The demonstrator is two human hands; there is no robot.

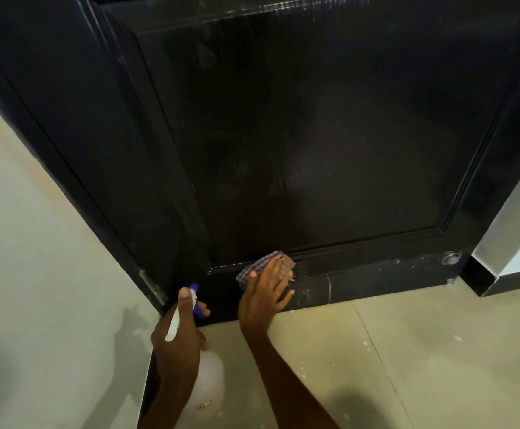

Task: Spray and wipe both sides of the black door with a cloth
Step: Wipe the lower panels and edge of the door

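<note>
The black door (330, 134) is being viewed from above, its raised panel filling most of the view and its bottom rail meeting the pale floor (407, 351). A checked cloth (279, 266) is being pressed flat against the door's bottom rail, just below the lower edge of the panel moulding, by the right hand (265, 292). The fingers of that hand are being held straight and spread over the cloth, not curled round it, with part of the cloth showing above and beside the fingertips. White scuffs and streaks are being shown on the rail to the right of the cloth.

A spray bottle (203, 376) is being gripped by the left hand (178, 342), low and to the left of the cloth, close to the door's bottom left corner. The fingers are being wrapped round the bottle's neck, with one finger lying on the blue trigger head (197, 301), whose nozzle is being pointed towards the door. The translucent body of the bottle is being held just above the floor.

A metal hinge (152, 286) is being seen at the door's lower left edge, beside a pale wall (35, 243). A round metal fitting (450, 258) is being seen near the door's lower right corner.
</note>
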